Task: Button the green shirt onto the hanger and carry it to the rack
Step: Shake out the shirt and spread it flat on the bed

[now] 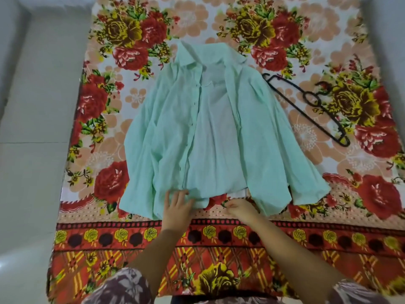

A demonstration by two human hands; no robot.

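Observation:
A pale green shirt lies flat on the floral sheet, collar at the far end, front unbuttoned and spread apart so its inside shows down the middle. A black hanger lies on the sheet to the right of the shirt, apart from it. My left hand rests flat with fingers spread on the shirt's near hem, left of the opening. My right hand is curled into a loose fist on the sheet just below the hem, with nothing visible in it.
The floral bedsheet covers a bed that fills most of the view. A pale tiled floor runs along the left side, and a strip of it shows at the far right. My patterned sleeves sit at the bottom edge.

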